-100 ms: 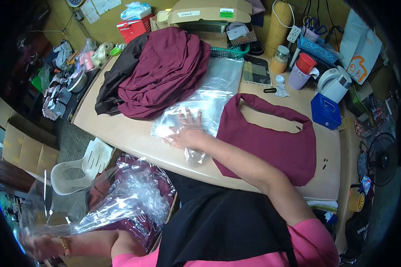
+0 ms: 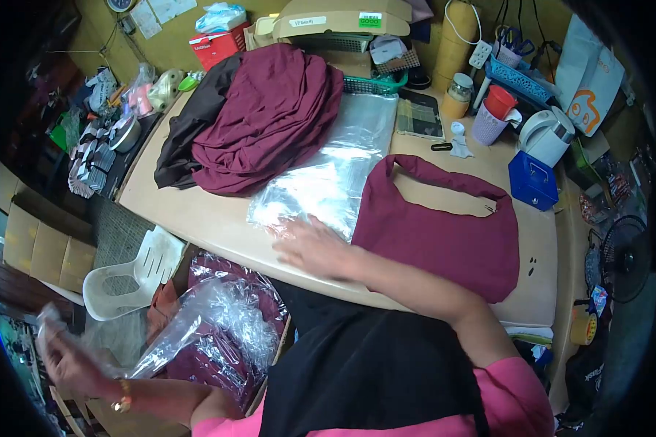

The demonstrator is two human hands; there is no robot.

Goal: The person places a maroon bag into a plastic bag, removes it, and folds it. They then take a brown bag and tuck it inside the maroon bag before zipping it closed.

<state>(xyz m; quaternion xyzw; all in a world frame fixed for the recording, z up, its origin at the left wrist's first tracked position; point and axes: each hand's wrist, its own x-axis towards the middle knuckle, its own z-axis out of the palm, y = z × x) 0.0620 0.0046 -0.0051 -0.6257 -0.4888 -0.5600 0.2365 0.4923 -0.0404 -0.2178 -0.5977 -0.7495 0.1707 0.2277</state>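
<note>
At the far left, my left hand point(image 2: 71, 364) is raised and a little blurred, its fingers closed on a crumpled bit of clear plastic bag point(image 2: 49, 317). My right hand point(image 2: 315, 249) is open at the table's front edge, fingers spread beside a stack of clear plastic bags point(image 2: 306, 191). Just right of those bags lies a maroon shoulder bag point(image 2: 437, 244), flat, with its strap looped toward the back; my right forearm crosses its lower left part. Below the table edge, clear plastic wrapping point(image 2: 229, 317) covers maroon fabric items in a box.
A heap of maroon fabric point(image 2: 270, 124) with black cloth point(image 2: 189, 146) fills the table's back left. A blue box point(image 2: 533, 180), a white kettle point(image 2: 547, 136) and a lilac cup point(image 2: 490, 125) stand at the right. A white plastic chair point(image 2: 135, 277) is on the left.
My left hand has moved up, and the clear plastic no longer stretches wide from it. My right hand has slid off the plastic stack toward the table's front edge.
</note>
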